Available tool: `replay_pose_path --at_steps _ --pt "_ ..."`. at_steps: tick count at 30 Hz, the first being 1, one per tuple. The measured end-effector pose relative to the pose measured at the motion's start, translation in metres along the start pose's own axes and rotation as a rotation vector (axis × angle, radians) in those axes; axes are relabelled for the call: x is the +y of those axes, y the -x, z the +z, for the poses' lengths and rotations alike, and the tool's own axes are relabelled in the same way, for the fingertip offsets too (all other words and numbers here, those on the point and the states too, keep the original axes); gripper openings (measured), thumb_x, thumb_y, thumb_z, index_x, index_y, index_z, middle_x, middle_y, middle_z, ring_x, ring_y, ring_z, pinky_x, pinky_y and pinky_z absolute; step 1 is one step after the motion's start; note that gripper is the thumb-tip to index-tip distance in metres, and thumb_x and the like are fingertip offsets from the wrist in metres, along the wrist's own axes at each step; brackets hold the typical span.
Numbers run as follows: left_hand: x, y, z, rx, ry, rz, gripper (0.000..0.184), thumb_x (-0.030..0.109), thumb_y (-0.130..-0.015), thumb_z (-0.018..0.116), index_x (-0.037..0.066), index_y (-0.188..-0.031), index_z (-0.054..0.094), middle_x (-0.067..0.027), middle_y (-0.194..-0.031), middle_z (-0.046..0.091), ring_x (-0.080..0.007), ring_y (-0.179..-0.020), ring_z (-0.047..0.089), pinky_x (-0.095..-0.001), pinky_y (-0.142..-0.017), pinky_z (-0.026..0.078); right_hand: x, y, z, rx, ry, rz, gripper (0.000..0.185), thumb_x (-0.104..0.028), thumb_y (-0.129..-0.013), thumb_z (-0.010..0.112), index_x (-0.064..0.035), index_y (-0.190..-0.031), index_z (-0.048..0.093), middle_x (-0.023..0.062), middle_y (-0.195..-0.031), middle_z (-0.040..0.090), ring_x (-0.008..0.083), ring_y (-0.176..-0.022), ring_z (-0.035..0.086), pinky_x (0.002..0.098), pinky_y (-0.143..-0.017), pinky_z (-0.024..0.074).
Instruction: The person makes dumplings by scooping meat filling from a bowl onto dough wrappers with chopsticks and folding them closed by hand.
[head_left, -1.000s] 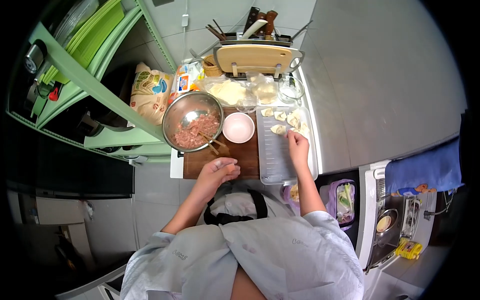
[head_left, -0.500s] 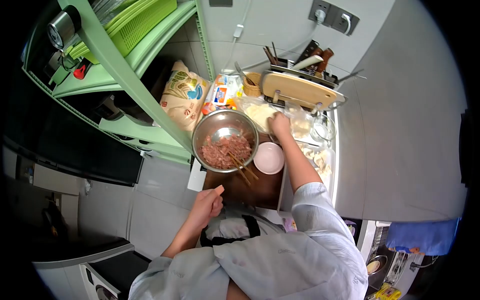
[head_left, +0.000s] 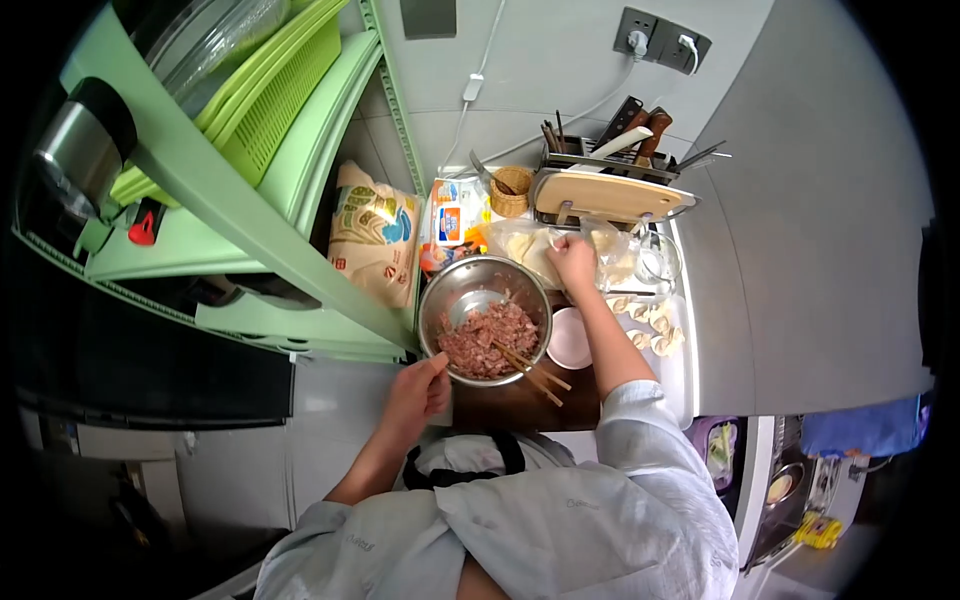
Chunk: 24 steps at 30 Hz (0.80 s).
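My right hand (head_left: 573,264) reaches to the back of the worktop, its fingers pinched on pale dumpling wrappers (head_left: 528,246) in a clear plastic bag. A metal bowl (head_left: 429,312) of minced meat (head_left: 482,342) stands left of that forearm. Wooden chopsticks (head_left: 541,375) lean in the meat, their ends jutting over the rim. Curled closed, my left hand (head_left: 419,390) is at the bowl's lower left edge, thumb up; I see nothing in it. Partly behind my right forearm is a pale pink bowl (head_left: 570,340). Several folded dumplings (head_left: 650,322) lie on a white tray (head_left: 676,375) at the right.
A green shelf rack (head_left: 300,262) rises close on the left, with a large printed bag (head_left: 373,238) beside it. Behind the wrappers stand a cutting board (head_left: 605,197) and a knife rack (head_left: 625,160). A glass container (head_left: 657,258) sits at the back right.
The camera view has shifted, so the worktop appears closer and more dumplings show. My left hand has come nearer the metal bowl's rim. My right hand remains at the wrappers.
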<state>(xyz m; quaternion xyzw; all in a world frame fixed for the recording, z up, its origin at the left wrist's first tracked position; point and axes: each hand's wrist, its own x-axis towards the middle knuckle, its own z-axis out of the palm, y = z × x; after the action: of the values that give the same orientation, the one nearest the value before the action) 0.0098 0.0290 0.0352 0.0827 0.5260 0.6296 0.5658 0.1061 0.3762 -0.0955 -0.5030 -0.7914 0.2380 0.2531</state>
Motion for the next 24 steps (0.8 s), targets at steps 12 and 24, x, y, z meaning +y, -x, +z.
replay_pose_path --at_steps 12,24 --pt "-0.016 -0.078 -0.011 -0.493 0.464 -0.242 0.050 0.029 -0.097 0.042 -0.005 -0.133 0.040 -0.0171 -0.129 0.051 -0.0290 -0.119 0.051 -0.0426 -0.103 0.039 -0.150 0.187 -0.133 -0.326 -0.229 -0.884 0.016 -0.013 -0.068 0.075 -0.0097 -0.078 0.062 0.0039 -0.084 0.061 0.0252 -0.089 0.056 0.0380 -0.080 0.0441" --pt "-0.022 -0.044 -0.038 -0.228 0.731 0.038 0.052 0.033 -0.101 0.027 -0.004 -0.136 0.038 -0.0203 -0.133 0.048 -0.0368 -0.123 0.047 -0.0470 -0.107 0.035 -0.017 0.209 -0.100 -0.287 -0.185 -0.497 0.065 -0.024 -0.073 0.077 -0.0057 -0.129 0.050 0.0070 -0.072 0.051 0.0252 -0.070 0.054 0.0369 -0.067 0.0460"
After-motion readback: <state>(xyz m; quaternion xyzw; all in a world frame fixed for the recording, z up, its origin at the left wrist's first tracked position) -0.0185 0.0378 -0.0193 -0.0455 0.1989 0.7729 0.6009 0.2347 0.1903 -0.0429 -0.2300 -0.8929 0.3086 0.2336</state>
